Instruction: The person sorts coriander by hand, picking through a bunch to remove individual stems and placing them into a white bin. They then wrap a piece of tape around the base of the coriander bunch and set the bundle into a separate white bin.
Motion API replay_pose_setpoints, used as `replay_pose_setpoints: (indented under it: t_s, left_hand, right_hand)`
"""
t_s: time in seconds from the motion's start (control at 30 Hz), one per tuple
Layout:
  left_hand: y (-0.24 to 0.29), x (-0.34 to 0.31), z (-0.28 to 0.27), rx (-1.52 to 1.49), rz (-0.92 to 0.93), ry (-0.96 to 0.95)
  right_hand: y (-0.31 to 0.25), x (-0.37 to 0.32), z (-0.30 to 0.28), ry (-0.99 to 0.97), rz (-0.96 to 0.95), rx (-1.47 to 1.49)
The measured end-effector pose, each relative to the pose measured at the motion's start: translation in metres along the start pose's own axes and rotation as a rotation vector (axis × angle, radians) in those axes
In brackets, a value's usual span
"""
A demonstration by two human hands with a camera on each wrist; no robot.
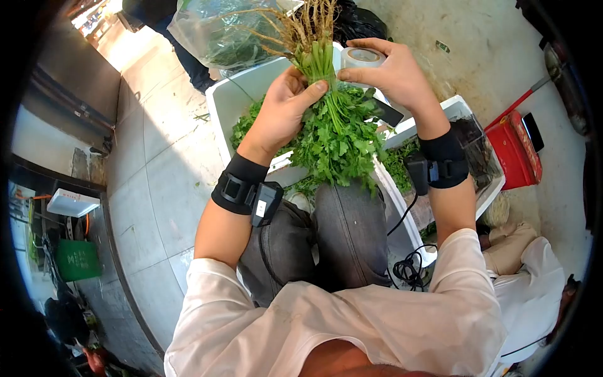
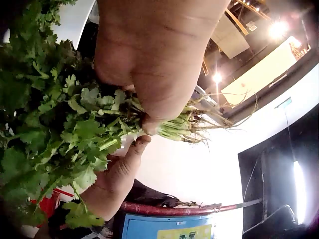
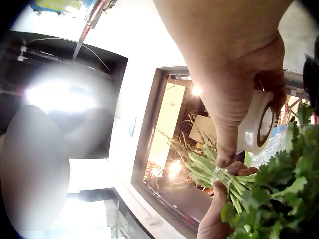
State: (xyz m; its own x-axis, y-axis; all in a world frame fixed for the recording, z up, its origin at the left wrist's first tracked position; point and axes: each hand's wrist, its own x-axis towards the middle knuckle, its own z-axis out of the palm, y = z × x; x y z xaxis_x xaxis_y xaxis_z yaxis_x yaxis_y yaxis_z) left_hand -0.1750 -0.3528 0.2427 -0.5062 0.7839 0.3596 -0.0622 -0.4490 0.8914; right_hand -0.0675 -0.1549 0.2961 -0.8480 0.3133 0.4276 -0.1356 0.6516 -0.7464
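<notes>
the left hand grips the coriander bunch by its stems, roots up, above the lap; the right hand curls round a tape roll. light and limp, it likely handles best by the firmer stems.

The herb bunch hides the fingers of the left hand (only its thumb shows).

The coriander bunch sits roots-up between the left hand and the right hand (tape roll in it), above the knees. Crates lie just beyond.
</notes>
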Motion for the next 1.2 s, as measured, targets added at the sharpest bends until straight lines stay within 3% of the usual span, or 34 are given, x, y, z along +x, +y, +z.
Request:
replay_pose_setpoints:
  t_s: [0.07, 0.3, 0.57, 0.83, 1.0, 1.2]
  left_hand:
    - [0.003, 0.000, 0.003, -0.114, 0.018, -0.011]
    - [0.002, 0.000, -0.004, -0.041, -0.077, -0.005]
    - [0.006, -0.001, -0.009, 0.078, -0.047, -0.066]
    - [0.010, -0.003, -0.001, -0.059, 0.011, -0.070]
    - [0.008, -0.002, -0.008, -0.130, -0.008, -0.102]
    - [0.003, -0.002, -0.003, -0.053, -0.009, -0.099]
  right_hand:
    - [0.001, 0.001, 0.001, -0.002, -0.006, 0.018]
    - [0.004, 0.006, 0.004, -0.021, -0.033, 0.061]
    - [-0.007, 0.000, 0.002, -0.063, -0.030, 0.055]
    - [-0.013, 0.000, -0.001, -0.058, -0.061, 0.005]
    - [-0.010, -0.002, -0.007, -0.136, -0.026, 0.247]
    - [-0.004, 0.001, -0.006, -0.112, -0.027, 0.128]
